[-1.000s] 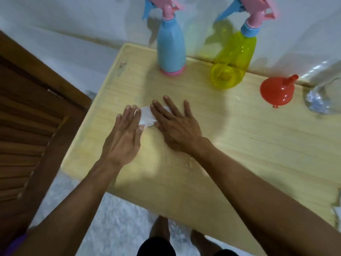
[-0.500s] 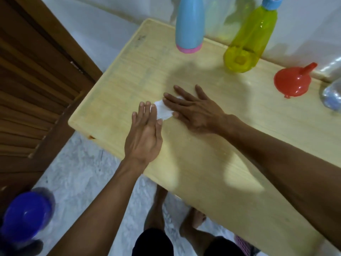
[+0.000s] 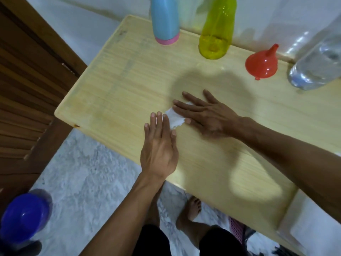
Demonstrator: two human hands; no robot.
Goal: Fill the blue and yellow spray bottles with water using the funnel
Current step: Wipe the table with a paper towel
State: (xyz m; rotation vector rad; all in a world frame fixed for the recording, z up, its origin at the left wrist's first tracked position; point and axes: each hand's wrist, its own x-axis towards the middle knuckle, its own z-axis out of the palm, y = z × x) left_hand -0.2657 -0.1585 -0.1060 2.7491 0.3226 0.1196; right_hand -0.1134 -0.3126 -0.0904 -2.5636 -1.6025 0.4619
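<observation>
The blue spray bottle [image 3: 165, 21] with a pink base and the yellow spray bottle [image 3: 216, 32] stand at the far edge of the wooden table [image 3: 120, 85]; their tops are cut off by the frame. A red funnel [image 3: 262, 63] lies mouth down to the right of the yellow bottle. My left hand [image 3: 159, 146] and my right hand [image 3: 206, 115] lie flat on the table, fingers spread. Both sets of fingertips press on a crumpled white tissue [image 3: 174, 120] between them.
A large clear water bottle [image 3: 317, 65] stands at the far right. A brown louvred door [image 3: 27, 80] is on the left. On the floor are a blue round container [image 3: 24, 217] and my bare feet [image 3: 191, 209]. White paper [image 3: 313, 228] lies at the table's near right corner.
Both hands have slid the tissue across the table toward the near edge, away from the bottles. The view has tilted down, cutting off the bottle tops and showing the floor.
</observation>
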